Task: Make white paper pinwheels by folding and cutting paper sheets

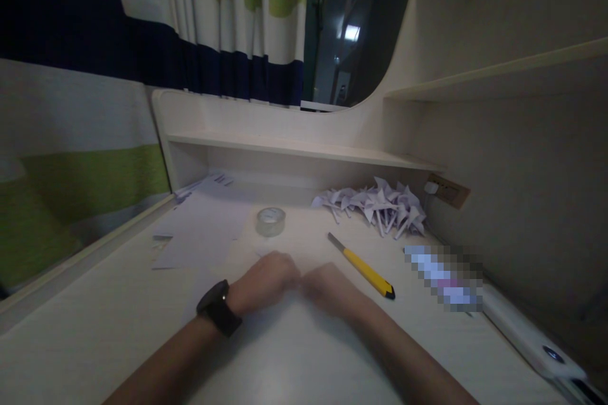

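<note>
Spreading across the whole lower half of the frame, a pale desk [95, 342] carries everything else, with a low shelf [294, 149] running along its back edge at mid-frame and a striped curtain [142, 25] of navy, white and green filling the upper left. Left of centre on the desk lie loose sheets of white paper [204, 228], overlapping one another and reaching back toward the shelf. Right of centre, just under the shelf, sits a heap of small folded paper pieces [380, 202], piled against each other near a wall socket [446, 190]. Along the lower right edge a long white device [527, 335] lies on the desk. From the bottom of the frame two bare forearms reach up to the middle, where the left hand [266, 278] and the right hand [327, 288] meet — knuckles touching, both curled closed and resting low on the desk. The picture is blurred there, so I cannot tell whether anything is pinched between them. A black watch [219, 307] wraps the left wrist. Just right of the right hand, close but apart from it, a yellow utility knife [363, 266] lies slantwise, its dark end toward the lower right. Above the hands — near, not touching — a roll of clear tape [270, 220] lies flat on the desk beside the sheets.
</note>
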Demonstrator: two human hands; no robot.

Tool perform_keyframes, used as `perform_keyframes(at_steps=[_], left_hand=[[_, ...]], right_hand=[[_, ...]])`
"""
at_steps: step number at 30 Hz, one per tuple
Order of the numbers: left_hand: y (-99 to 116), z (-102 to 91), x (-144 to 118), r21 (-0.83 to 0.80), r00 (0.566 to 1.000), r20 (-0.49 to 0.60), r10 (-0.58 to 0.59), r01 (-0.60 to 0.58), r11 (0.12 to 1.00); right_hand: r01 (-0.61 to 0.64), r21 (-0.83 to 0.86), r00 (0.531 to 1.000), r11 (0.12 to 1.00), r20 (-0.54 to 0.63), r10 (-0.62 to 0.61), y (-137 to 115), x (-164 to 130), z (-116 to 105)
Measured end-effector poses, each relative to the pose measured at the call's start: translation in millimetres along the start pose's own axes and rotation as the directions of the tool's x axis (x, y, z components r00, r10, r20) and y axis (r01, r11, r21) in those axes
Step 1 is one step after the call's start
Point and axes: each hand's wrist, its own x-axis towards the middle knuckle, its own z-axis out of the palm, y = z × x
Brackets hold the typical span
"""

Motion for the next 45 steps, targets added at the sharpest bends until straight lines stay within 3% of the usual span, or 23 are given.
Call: perform_keyframes(at_steps=[4,6,9,13,17,20,22,24,27,31,33,41,45], left_hand=[[-2.2,-16.3,-0.4,-0.284,0.994,0.105,-0.008,0.038,0.958],[3.0,-27.7,0.4,-0.481,0.981,0.194,0.008,0.088,0.873],[15.7,-42.4,1.9,-0.687,0.956,0.287,0.054,0.166,0.708],[29.3,-49.0,3.3,-0.803,0.949,0.302,0.084,0.206,0.559],[33.4,-46.1,4.0,-0.836,0.94,0.331,0.084,0.25,0.489],[29.5,-43.3,3.9,-0.864,0.956,0.292,0.015,0.257,0.432],[24.2,-40.6,3.7,-0.881,0.974,0.215,-0.076,0.227,0.416],[18.5,-36.5,4.0,-0.883,0.978,0.128,-0.168,0.189,0.429],[13.4,-28.3,5.8,-0.883,0.972,0.089,-0.216,0.177,0.435],[14.1,-20.3,8.0,-0.868,0.969,0.131,-0.208,0.214,0.449],[15.8,-19.6,7.7,-0.858,0.968,0.142,-0.208,0.225,0.462],[18.6,-17.9,6.1,-0.845,0.973,0.114,-0.2,0.201,0.495],[16.1,-16.7,6.3,-0.819,0.971,0.138,-0.193,0.222,0.53]], right_hand=[[-0.042,0.384,0.999,0.922,0.009,0.042,-9.1,-0.3,-8.3],[-0.09,0.595,0.996,0.799,0.062,0.067,-15.1,0.6,-14.0],[-0.114,0.804,0.99,0.584,0.144,-0.005,-21.8,1.4,-21.8],[-0.122,0.937,0.975,0.326,0.174,-0.135,-21.1,-1.5,-22.9],[-0.138,0.967,0.964,0.214,0.181,-0.195,-13.0,-2.8,-11.8],[-0.13,0.981,0.981,0.144,0.148,-0.125,-6.0,0.7,-3.4],[-0.092,0.989,0.996,0.114,0.094,-0.004,-2.1,3.9,-0.9],[-0.05,0.983,0.991,0.178,0.028,0.128,-0.1,6.4,-0.8],[-0.04,0.921,0.969,0.388,-0.058,0.239,-1.8,7.8,-2.0],[-0.067,0.716,0.953,0.695,-0.16,0.257,-8.7,5.5,-5.3],[-0.076,0.61,0.953,0.789,-0.189,0.237,-10.3,3.5,-8.2],[-0.107,0.453,0.955,0.885,-0.201,0.218,-6.6,2.3,-16.5],[-0.162,0.506,0.96,0.847,-0.116,0.253,-8.0,1.5,-16.8]])
